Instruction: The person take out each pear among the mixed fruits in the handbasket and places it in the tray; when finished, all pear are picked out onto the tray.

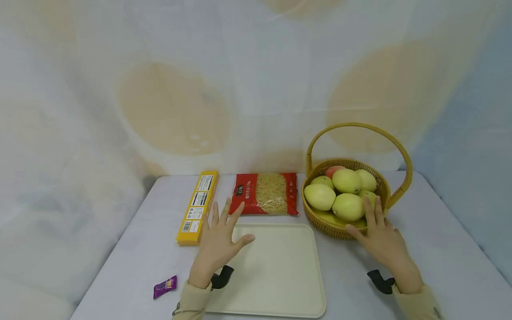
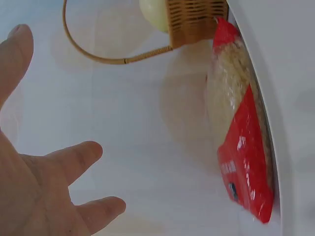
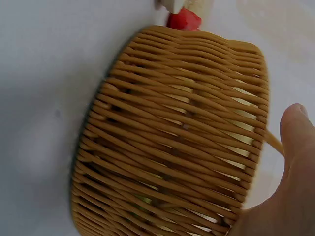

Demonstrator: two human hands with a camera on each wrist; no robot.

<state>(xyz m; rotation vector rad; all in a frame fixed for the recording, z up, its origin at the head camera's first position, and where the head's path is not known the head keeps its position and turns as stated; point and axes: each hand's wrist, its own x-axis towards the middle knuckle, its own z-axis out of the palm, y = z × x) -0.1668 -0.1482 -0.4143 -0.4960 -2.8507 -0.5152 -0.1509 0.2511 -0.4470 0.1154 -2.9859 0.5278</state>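
Observation:
In the head view my left hand (image 1: 219, 242), fingers spread, hovers over the left edge of a cream tray (image 1: 280, 271) and holds nothing. Beyond it lies a red bag of pasta (image 1: 272, 195) with a see-through middle. My right hand (image 1: 382, 240) is at the front right of a wicker basket (image 1: 330, 229), its fingers extended over the rim near the fruit; whether they touch is unclear. Several pale green fruits (image 1: 347, 206) and one reddish fruit (image 1: 334, 170) fill the basket. The right wrist view shows the basket's woven side (image 3: 167, 132) close up beside my thumb (image 3: 298, 142).
A yellow box (image 1: 197, 209) lies lengthwise left of the pasta bag. Nearer the front left is a small purple wrapped snack (image 1: 165, 287). The basket's tall handle (image 1: 356, 124) arches upward. A patterned curtain (image 1: 260, 89) hangs behind the white table (image 1: 132, 262).

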